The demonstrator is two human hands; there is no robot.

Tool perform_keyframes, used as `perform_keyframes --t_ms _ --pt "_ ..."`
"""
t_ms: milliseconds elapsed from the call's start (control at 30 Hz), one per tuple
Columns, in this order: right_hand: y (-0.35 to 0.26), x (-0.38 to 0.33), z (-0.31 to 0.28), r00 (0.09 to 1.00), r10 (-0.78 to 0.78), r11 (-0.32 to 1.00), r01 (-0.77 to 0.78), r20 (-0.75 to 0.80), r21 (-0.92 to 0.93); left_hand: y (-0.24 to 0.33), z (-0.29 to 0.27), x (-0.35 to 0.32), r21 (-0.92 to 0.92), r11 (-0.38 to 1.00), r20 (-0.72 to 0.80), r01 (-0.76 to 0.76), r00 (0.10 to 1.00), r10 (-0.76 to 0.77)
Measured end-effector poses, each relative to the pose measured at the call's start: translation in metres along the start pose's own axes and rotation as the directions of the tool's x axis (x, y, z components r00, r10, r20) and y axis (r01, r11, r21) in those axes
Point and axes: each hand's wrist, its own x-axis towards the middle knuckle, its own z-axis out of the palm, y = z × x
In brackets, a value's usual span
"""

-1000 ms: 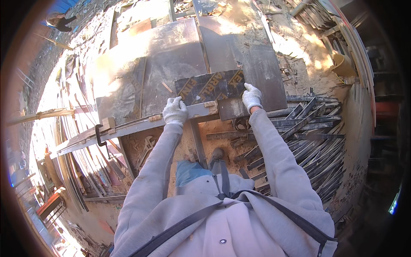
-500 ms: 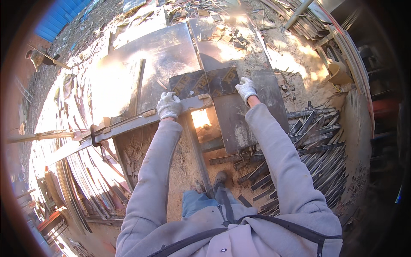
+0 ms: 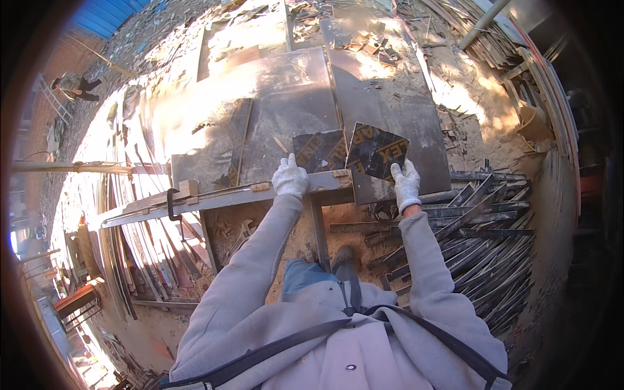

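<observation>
Grasping a dark panel (image 3: 379, 149) by its right edge, a gloved right hand (image 3: 407, 184) holds it askew over the bench (image 3: 286, 84), at two o'clock from mid-view; the left hand (image 3: 290, 180) rests on the rail (image 3: 322, 182), its grip unclear, near a second panel (image 3: 317, 151) at twelve. Strips (image 3: 497, 233) crowd three-to-four o'clock; a clamp (image 3: 171, 205) juts over the rail at nine. Beyond, scraps (image 3: 371, 47) litter one o'clock; a person (image 3: 77, 86) appears at ten.

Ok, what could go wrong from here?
The right hand holds a dark board piece by one edge, so it might slip or swing. The left hand lies over the grey rail, close to a second dark piece, and could get pinched if that shifts. If dropped, the held piece might slide toward the loose strips.
</observation>
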Motion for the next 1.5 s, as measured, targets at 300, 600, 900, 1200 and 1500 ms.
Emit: perform_keyframes --t_ms 300,600,900,1200,1500 --pt "0.005 0.042 0.146 0.955 0.283 0.530 -0.080 0.088 -0.844 0.000 -0.022 0.021 -0.067 0.998 0.210 0.019 0.978 -0.005" --pt "-0.054 0.056 0.074 0.762 0.645 0.754 -0.646 -0.055 -0.121 -0.009 -0.053 0.094 -0.666 0.746 0.226 0.019 0.958 0.177" --pt "-0.153 -0.275 -0.410 0.049 0.268 0.831 0.494 -0.962 0.257 -0.119 -0.038 0.166 0.070 0.989 0.232 0.131 0.962 -0.144" --pt "-0.088 -0.189 -0.417 0.836 0.152 0.731 0.264 -0.527 0.629 -0.092 -0.099 0.186 -0.234 0.925 0.437 0.298 0.883 -0.173" --pt "-0.113 0.104 0.070 0.984 0.178 0.982 -0.179 -0.010 -0.061 -0.090 -0.167 0.154 -0.553 0.809 0.162 -0.200 0.926 0.340"
